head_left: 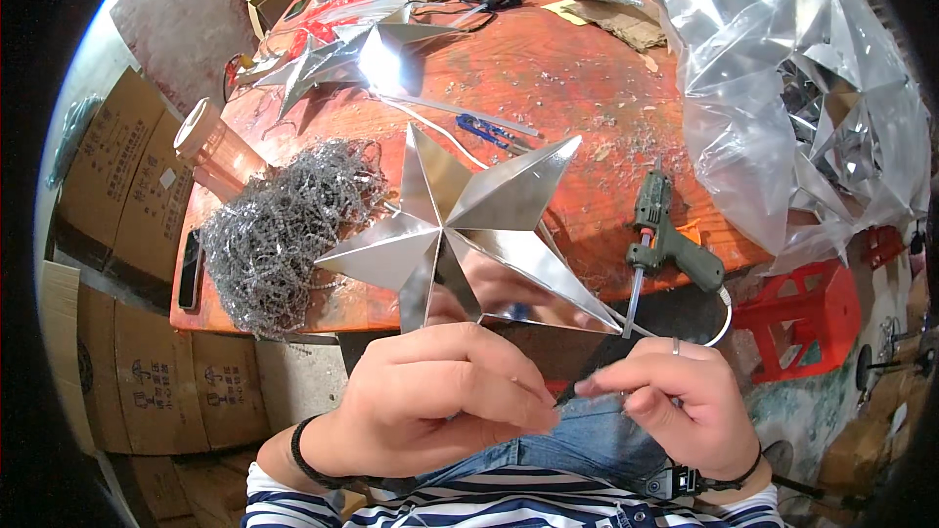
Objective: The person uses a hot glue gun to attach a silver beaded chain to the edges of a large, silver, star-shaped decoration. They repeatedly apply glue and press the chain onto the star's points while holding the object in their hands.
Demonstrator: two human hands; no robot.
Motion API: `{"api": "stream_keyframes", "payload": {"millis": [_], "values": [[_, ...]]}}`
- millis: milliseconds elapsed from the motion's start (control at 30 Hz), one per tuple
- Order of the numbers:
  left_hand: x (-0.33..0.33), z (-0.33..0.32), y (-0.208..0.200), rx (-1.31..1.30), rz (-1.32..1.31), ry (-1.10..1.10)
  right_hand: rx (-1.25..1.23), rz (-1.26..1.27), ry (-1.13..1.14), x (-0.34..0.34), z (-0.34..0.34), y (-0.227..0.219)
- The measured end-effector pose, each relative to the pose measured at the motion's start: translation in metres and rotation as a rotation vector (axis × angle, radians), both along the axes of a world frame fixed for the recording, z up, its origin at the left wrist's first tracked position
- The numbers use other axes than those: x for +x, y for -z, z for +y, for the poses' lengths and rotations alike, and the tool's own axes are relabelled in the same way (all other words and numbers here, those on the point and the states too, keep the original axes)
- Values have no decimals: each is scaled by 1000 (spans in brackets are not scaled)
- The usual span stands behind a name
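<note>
A mirror-silver five-pointed star (489,205) stands tilted at the table's near edge, in front of both hands. My left hand (455,396) is closed near its lower point, thumb and fingers pressed together; what they pinch, if anything, is too small to make out. Close by on the right, my right hand (685,401) has its index finger stretched toward the left fingertips. Its thumb stands apart from that finger, and nothing shows between them. The green glue gun (665,230), a clear glue stick (634,298) in it, lies beyond my right hand.
On the red table (577,68) lie a heap of silver tinsel (293,235), a pinkish cup (220,152), a phone (191,269), blue-handled scissors (489,132) and another silver star (342,64). Right are a plastic bag of silver pieces (812,88) and a red stool (802,323); cartons (166,372) stand left.
</note>
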State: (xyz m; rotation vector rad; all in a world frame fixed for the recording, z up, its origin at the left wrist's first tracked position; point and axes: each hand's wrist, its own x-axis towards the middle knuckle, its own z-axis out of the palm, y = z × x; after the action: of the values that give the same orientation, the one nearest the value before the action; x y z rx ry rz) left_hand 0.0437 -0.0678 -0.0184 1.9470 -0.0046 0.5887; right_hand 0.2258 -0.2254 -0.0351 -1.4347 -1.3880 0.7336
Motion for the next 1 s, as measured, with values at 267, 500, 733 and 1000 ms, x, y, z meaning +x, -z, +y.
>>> {"api": "stream_keyframes", "payload": {"millis": [267,500,733,1000], "values": [[-1,3,3,-240,74,13,87,-94,-45,4,4,-2],[0,-1,-5,-412,156,-80,80,-63,-91,4,9,-7],[6,4,-14,-95,313,-192,142,-113,-69,7,13,-6],[8,10,-14,15,373,-160,188,-146,-70,16,14,-8]]}}
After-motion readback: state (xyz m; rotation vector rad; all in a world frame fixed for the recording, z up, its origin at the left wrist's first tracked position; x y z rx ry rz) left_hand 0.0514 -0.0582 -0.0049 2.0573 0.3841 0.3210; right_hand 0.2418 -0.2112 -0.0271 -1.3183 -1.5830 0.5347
